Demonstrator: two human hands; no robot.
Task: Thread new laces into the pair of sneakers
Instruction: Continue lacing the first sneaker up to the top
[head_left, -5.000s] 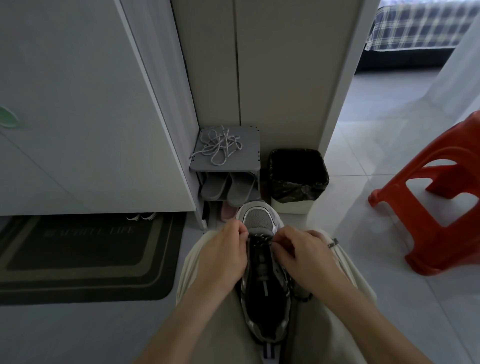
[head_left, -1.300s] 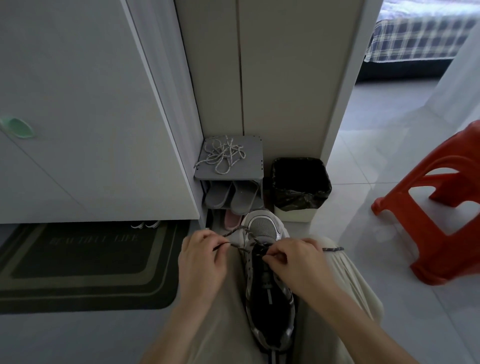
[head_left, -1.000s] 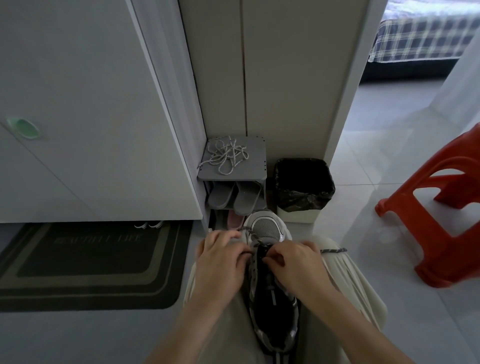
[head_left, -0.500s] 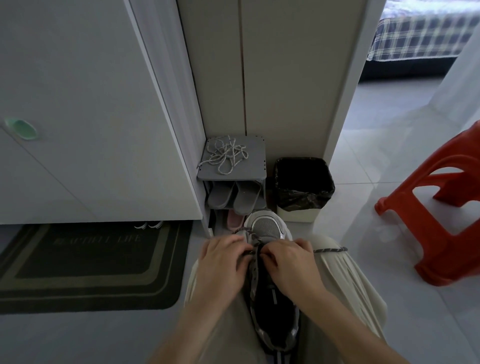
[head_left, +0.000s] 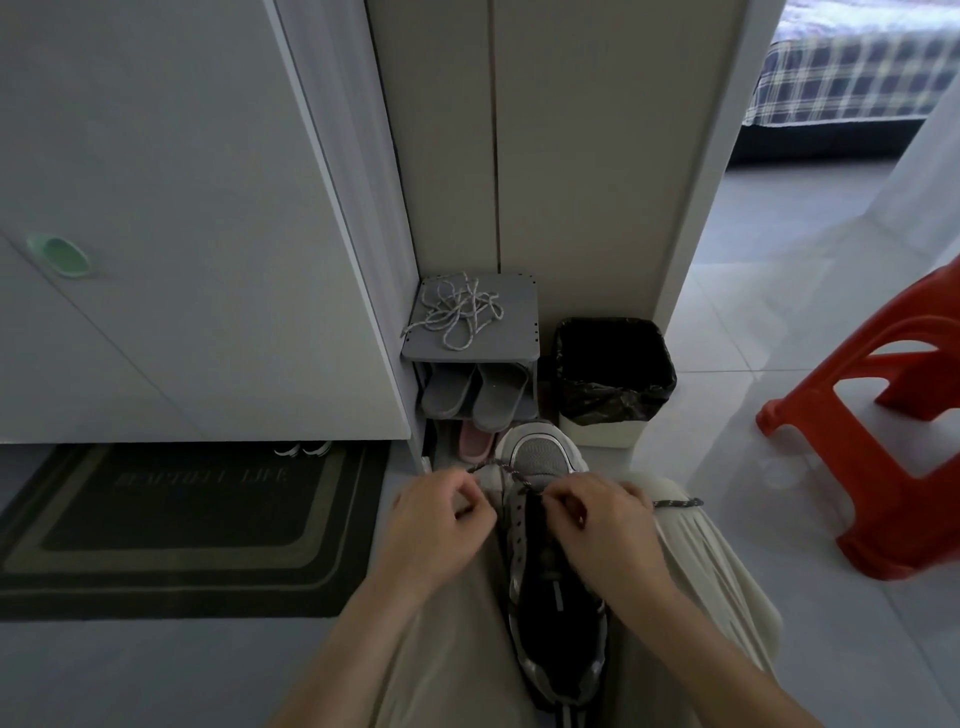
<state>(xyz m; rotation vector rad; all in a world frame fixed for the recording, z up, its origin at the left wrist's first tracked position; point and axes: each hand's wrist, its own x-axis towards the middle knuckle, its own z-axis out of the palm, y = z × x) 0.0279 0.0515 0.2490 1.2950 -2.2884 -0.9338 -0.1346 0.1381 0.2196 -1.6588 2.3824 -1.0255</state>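
1. Curling shut, the left hand (head_left: 441, 519) pinches a dark lace (head_left: 498, 470); its fingertips are hidden.
2. Between the knees lies the sneaker (head_left: 550, 571), heel cut off.
3. The right hand (head_left: 602, 525) pinches lace at the eyelets; its loose end (head_left: 675, 503) trails right.
4. Open floor (head_left: 727, 426) lies right, before the red stool (head_left: 883, 441).

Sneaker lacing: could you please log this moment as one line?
stage: lacing sneaker | left hand: pinching dark lace | right hand: pinching lace at eyelets
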